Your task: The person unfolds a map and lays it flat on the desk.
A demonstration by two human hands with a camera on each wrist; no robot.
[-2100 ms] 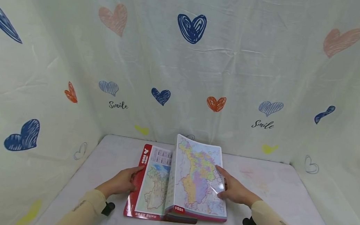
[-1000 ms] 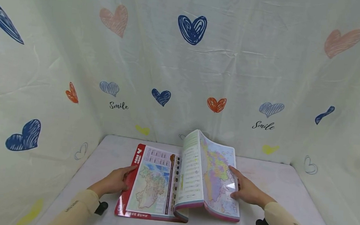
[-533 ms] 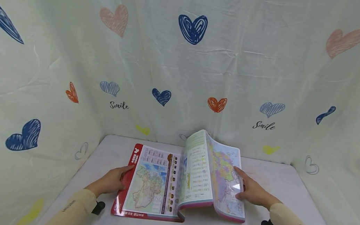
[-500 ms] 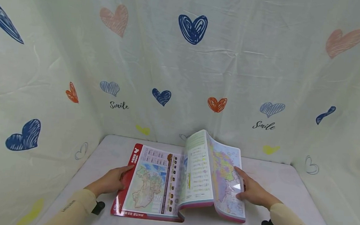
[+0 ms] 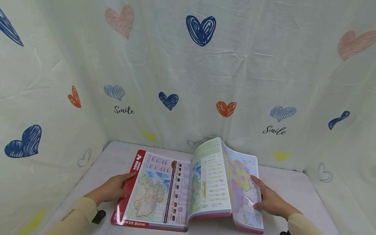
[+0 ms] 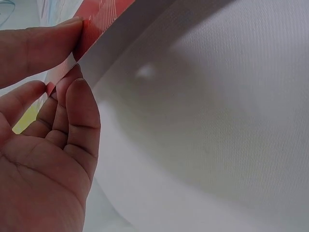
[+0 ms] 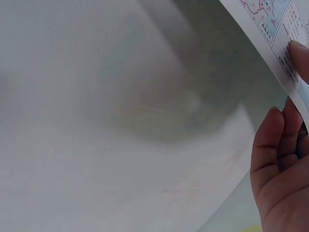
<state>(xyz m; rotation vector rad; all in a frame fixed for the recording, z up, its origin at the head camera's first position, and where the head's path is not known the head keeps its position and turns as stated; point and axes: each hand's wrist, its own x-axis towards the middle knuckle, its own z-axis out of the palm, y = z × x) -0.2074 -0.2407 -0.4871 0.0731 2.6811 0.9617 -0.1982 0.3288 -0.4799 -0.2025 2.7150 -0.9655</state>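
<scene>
I see heart-printed curtain from nine through three o'clock; white surface toward six. Map booklet spread open over surface, six o'clock in head view, middle leaf bowed up; can't tell how much touches down. Hands well apart, both pinching booklet: left hand at its nine, right hand at its three.

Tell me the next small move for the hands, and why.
Probably ease the right hand gently rightward with the colourful map panel while the left hand steadies the red-edged panel. The middle panel rises to a ridge between them, and both hands pinch outer edges, so a light pull may flatten it.
</scene>
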